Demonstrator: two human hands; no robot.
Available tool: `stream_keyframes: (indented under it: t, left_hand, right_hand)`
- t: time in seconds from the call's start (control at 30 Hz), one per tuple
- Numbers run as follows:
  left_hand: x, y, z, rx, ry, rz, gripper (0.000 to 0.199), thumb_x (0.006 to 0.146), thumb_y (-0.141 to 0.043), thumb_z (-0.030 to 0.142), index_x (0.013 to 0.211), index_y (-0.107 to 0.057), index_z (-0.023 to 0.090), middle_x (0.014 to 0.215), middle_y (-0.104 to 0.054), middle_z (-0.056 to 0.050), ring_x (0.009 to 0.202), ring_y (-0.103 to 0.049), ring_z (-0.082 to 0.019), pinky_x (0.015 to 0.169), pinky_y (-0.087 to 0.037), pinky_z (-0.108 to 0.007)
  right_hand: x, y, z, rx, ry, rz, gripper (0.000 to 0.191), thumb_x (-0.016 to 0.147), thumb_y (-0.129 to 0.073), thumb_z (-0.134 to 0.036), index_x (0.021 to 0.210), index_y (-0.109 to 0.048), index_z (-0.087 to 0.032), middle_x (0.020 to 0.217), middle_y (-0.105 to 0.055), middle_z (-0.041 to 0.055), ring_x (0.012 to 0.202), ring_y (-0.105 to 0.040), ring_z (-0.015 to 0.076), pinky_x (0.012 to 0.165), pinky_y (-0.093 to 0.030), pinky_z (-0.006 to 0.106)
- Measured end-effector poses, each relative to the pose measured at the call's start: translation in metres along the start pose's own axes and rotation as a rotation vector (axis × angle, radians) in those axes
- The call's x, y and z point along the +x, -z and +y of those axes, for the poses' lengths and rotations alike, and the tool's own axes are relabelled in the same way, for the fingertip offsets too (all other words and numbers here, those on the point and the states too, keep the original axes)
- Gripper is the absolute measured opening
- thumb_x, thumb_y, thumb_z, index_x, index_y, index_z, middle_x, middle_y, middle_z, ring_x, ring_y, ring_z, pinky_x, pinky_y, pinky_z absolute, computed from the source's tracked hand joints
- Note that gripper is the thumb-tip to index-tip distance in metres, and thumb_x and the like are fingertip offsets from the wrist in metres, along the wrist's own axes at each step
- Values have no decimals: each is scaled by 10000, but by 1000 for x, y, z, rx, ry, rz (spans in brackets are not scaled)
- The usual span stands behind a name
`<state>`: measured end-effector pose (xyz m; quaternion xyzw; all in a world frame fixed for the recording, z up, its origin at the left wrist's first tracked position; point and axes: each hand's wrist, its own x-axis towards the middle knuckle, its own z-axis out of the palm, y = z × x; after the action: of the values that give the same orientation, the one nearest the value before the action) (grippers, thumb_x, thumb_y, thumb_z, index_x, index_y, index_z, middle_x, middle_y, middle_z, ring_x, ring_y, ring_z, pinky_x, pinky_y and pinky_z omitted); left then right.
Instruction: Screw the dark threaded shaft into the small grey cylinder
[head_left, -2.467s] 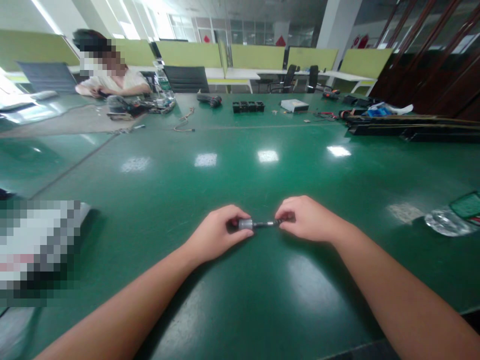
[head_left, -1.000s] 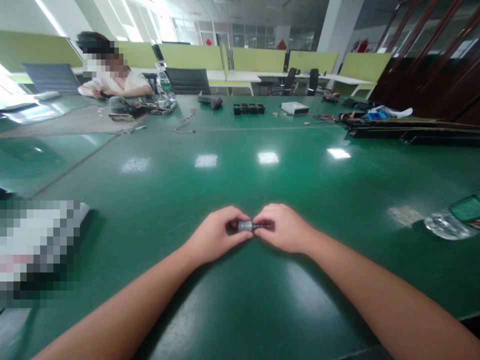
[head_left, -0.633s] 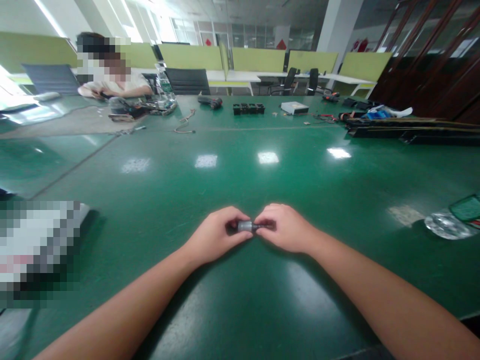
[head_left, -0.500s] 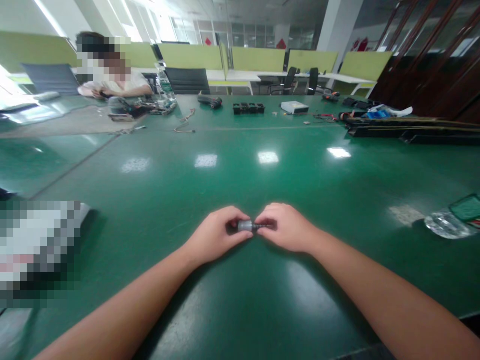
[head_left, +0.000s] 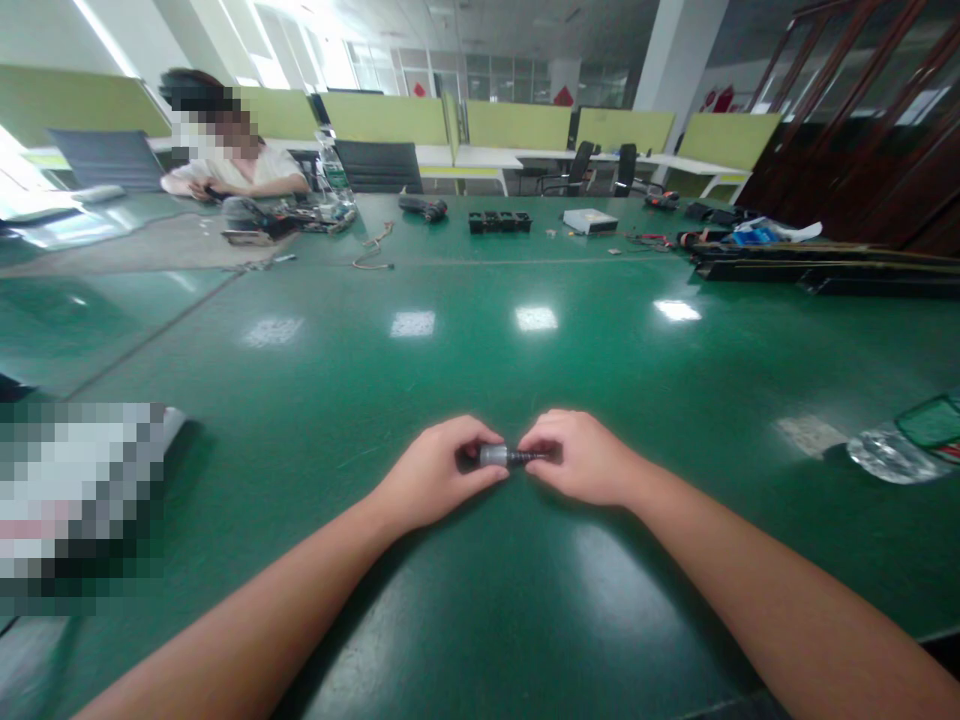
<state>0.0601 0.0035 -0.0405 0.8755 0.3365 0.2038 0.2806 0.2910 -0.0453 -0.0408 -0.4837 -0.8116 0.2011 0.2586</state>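
A small grey metal cylinder with a dark ridged shaft (head_left: 494, 456) lies crosswise between my hands, low over the green tabletop. The thumb and fingers of my left hand (head_left: 442, 465) are closed around the cylinder end. My right hand (head_left: 577, 455) pinches the thin shaft, whose far tip is partly hidden by the fingers. A short dark stretch of the shaft shows between the two sets of fingertips. What exactly the part is, I cannot tell.
A clear bottle (head_left: 900, 452) lies at the right edge, and a blurred-out box (head_left: 82, 480) sits on the left. Farther back are a black slotted block (head_left: 499, 222), a white box (head_left: 590, 221) and long dark bars (head_left: 817, 265). Another person (head_left: 232, 165) sits back left.
Both hands have shifted very slightly to the right with the part. My right fingertips sit a little farther out from the cylinder, so slightly more of the shaft shows.
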Motion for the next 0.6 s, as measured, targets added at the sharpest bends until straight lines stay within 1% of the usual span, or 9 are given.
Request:
stream_keyframes:
  t: [0.6]
  left_hand:
    - [0, -1, 0, -8, 25, -1, 256, 823, -725, 387, 999, -693, 205, 910, -692, -25, 805, -633, -177, 726, -501, -279]
  right_hand:
    - [-3, 6, 5, -16, -27, -13, 140, 785, -694, -151, 912, -741, -185, 847, -694, 31, 795, -595, 154, 725, -434, 270]
